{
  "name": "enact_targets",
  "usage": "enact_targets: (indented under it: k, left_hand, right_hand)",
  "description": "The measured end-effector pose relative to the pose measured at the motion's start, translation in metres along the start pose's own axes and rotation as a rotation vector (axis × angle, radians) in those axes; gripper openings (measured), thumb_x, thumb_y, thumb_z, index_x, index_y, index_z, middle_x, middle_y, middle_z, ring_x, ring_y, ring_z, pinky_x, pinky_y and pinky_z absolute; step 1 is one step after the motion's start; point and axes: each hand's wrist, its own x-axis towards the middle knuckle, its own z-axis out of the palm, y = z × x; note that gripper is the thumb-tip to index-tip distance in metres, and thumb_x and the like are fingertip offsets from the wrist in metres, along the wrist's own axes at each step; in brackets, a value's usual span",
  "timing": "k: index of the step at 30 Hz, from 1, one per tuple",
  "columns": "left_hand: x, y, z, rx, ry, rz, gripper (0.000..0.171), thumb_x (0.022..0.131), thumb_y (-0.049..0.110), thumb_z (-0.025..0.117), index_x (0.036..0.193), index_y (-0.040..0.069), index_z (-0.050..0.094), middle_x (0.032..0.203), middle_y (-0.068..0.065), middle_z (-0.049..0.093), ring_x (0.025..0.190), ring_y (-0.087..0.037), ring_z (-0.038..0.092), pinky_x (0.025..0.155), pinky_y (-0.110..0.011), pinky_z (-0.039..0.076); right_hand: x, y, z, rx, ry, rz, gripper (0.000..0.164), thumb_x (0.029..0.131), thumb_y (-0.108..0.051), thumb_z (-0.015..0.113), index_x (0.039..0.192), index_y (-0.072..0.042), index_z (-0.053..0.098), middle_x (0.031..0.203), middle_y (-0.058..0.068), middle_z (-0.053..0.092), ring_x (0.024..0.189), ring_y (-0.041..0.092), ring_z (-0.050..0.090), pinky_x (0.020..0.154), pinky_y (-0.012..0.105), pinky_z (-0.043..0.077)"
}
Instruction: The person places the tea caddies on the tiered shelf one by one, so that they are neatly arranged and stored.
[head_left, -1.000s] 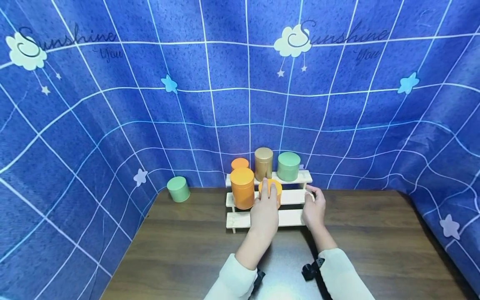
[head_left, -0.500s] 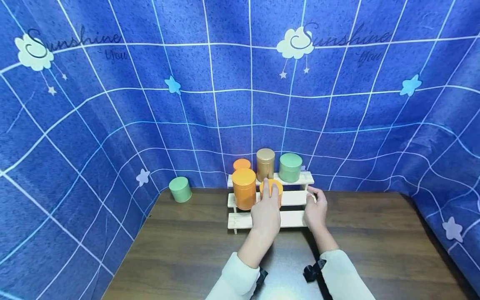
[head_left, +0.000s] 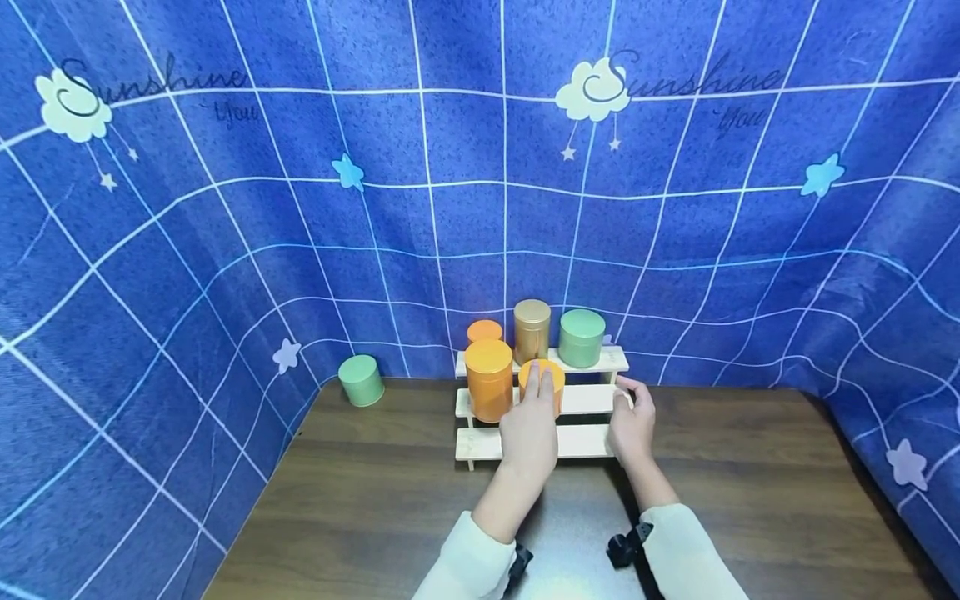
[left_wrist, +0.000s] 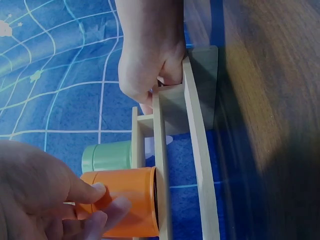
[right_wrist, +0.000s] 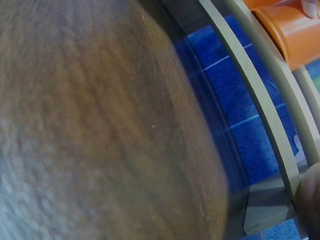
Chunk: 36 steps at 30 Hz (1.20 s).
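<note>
My left hand [head_left: 528, 433] holds a short orange canister [head_left: 551, 379] on the middle shelf of a three-step wooden rack [head_left: 588, 398]. In the left wrist view, its thumb and fingers lie round the side of that orange canister [left_wrist: 130, 200], whose base meets the shelf edge. At the rack's right end, my right hand [head_left: 632, 421] grips the side frame, its fingers partly hidden behind the wood. A taller orange canister [head_left: 489, 387] stands just left of the held one. On the top shelf are another orange canister [head_left: 484, 330], a gold canister [head_left: 532, 333] and a green canister [head_left: 582, 339].
A second green canister [head_left: 361, 381] stands apart on the brown wooden table [head_left: 360, 492], near its back left corner. The bottom shelf [head_left: 577, 442] bears no canister in sight. Right behind the rack hangs a blue patterned cloth [head_left: 465, 217].
The head view has shifted slightly. Both hands keep their holds, the left on the short orange canister and the right on the rack, with hardly any movement.
</note>
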Motion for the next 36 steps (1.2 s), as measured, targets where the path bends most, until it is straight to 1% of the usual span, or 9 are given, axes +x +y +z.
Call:
enact_targets:
  k: [9,17,20,22,24,27,30,33,36]
  left_hand:
    - [0.000,0.001,0.003,0.021,0.060,-0.012,0.052,0.100,0.014,0.068,0.151,0.017,0.059,0.159,-0.002,0.057,0.071,-0.015,0.073,0.047,-0.032,0.050]
    - [0.000,-0.004,0.007,-0.065,0.039,0.026,0.076,0.090,0.008,0.077,0.159,0.013,0.047,0.168,-0.005,0.045,0.103,-0.017,0.077,0.046,-0.026,0.045]
    - [0.001,-0.006,0.009,-0.138,0.050,0.061,0.088,0.087,0.003,0.078,0.164,0.015,0.038,0.170,-0.006,0.042,0.105,-0.020,0.076,0.047,-0.025,0.045]
    - [0.001,-0.007,0.009,-0.190,0.074,0.085,0.088,0.087,0.002,0.077,0.164,0.016,0.037,0.170,-0.007,0.042,0.106,-0.023,0.076,0.054,-0.029,0.052]
    - [0.001,-0.008,0.009,-0.223,0.106,0.109,0.082,0.091,0.004,0.075,0.163,0.017,0.039,0.169,-0.008,0.044,0.104,-0.024,0.076,0.063,-0.035,0.059]
    - [-0.001,-0.009,0.004,-0.269,0.136,0.155,0.067,0.098,0.013,0.070,0.160,0.018,0.045,0.168,-0.006,0.045,0.091,-0.023,0.076,0.062,-0.034,0.059]
    - [-0.004,-0.010,-0.003,-0.324,0.170,0.216,0.050,0.100,0.021,0.068,0.149,0.018,0.058,0.158,-0.002,0.057,0.073,-0.018,0.071,0.050,-0.024,0.046]
    - [-0.006,-0.011,-0.011,-0.390,0.238,0.269,0.024,0.097,0.024,0.071,0.121,0.018,0.073,0.125,0.003,0.075,0.063,-0.015,0.065,0.048,-0.019,0.038]
    - [-0.007,-0.015,-0.020,-0.453,0.305,0.280,0.005,0.093,0.024,0.074,0.096,0.020,0.074,0.093,0.007,0.077,0.057,-0.009,0.060,0.048,-0.016,0.034]
  right_hand:
    - [0.000,0.003,0.002,0.004,0.007,-0.020,0.031,0.103,0.000,0.049,0.130,0.002,0.065,0.133,0.022,0.065,0.117,0.018,0.051,0.099,0.023,0.039]
    - [0.001,0.001,0.004,0.020,0.020,-0.006,0.032,0.102,0.001,0.050,0.129,0.003,0.066,0.129,0.022,0.066,0.110,0.013,0.052,0.093,0.018,0.041]
    - [0.001,0.000,0.003,0.013,0.018,0.003,0.031,0.102,0.000,0.050,0.129,0.002,0.066,0.130,0.021,0.065,0.111,0.013,0.052,0.095,0.019,0.040]
    - [0.001,0.000,0.002,0.001,0.012,0.007,0.031,0.102,-0.001,0.050,0.129,0.001,0.066,0.133,0.021,0.065,0.114,0.015,0.052,0.097,0.022,0.040]
    - [0.001,0.001,0.002,-0.012,0.005,0.007,0.031,0.103,-0.002,0.050,0.130,0.000,0.065,0.135,0.021,0.064,0.119,0.018,0.052,0.100,0.023,0.039]
    - [0.001,0.003,0.002,-0.026,0.000,0.002,0.031,0.103,-0.001,0.050,0.130,0.001,0.065,0.136,0.023,0.064,0.123,0.022,0.053,0.101,0.024,0.039]
    - [0.000,0.004,0.003,-0.026,0.005,0.000,0.031,0.103,-0.001,0.050,0.130,0.002,0.064,0.135,0.023,0.064,0.124,0.023,0.053,0.100,0.023,0.039]
    - [0.000,0.003,0.003,-0.012,0.009,0.001,0.030,0.103,-0.001,0.050,0.130,0.003,0.064,0.135,0.023,0.064,0.123,0.022,0.054,0.099,0.021,0.040]
    - [0.000,0.002,0.002,-0.014,0.012,0.003,0.031,0.103,-0.001,0.050,0.130,0.002,0.064,0.136,0.023,0.064,0.123,0.022,0.054,0.099,0.021,0.040]
